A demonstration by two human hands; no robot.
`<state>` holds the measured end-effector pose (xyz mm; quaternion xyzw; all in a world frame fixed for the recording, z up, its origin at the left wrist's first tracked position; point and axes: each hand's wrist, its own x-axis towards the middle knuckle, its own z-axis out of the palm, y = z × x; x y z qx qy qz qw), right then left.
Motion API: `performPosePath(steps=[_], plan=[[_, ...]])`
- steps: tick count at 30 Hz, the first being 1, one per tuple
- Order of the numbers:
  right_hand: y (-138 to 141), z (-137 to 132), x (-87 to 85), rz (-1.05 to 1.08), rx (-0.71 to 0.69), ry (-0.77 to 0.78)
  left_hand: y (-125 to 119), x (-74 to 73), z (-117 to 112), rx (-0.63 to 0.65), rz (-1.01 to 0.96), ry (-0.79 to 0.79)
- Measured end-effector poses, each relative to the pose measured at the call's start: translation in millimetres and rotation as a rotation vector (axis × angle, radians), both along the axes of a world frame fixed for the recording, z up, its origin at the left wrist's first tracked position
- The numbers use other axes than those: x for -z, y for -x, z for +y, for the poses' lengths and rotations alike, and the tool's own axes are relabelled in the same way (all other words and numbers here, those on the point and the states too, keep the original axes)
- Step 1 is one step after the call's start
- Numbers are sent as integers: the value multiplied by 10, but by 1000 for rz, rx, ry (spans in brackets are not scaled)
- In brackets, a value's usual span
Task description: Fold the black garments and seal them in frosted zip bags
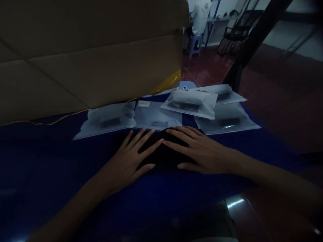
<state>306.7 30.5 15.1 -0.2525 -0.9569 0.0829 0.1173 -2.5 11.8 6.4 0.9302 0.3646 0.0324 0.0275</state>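
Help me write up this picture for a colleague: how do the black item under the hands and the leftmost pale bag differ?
Look: the black item appears opaque; the pale bag is whitish and translucent, with a dark patch showing.
Contact: the left hand and right hand are spread over the black item; neither covers the pale bag.
Shared: both lie on the blue table.

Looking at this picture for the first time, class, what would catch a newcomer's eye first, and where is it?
Probably the spread left hand and right hand, resting over a black item mid-picture on the blue surface. Just beyond lie frosted packets, some overlapping toward the right. A large cardboard box fills the upper left.
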Motion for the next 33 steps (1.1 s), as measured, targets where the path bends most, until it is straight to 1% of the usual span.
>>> performPosePath(steps=[3,6,12,14,17,20,24,27,31,33], plan=[[-22,4,30,-77,-12,66,51,11,15,-28,11,89],[-71,59,61,-80,-2,97,108,-16,24,-41,8,134],[-148,192,39,-85,32,95,204,-39,31,-75,9,149],[-160,218,16,-44,89,92,220,-52,48,-61,7,146],[-177,249,2,-41,209,-3,242,-81,94,-48,-17,140],[-199,281,15,-89,283,-107,270,-101,143,-54,-46,109],[-233,325,31,-123,352,-141,291,-110,183,28,-46,108],[-254,350,20,-125,334,-95,282,-109,201,48,-56,108],[-242,347,-16,-120,273,-10,265,-79,204,36,-52,107],[-218,332,-36,-111,275,4,260,-59,196,27,-54,118]])
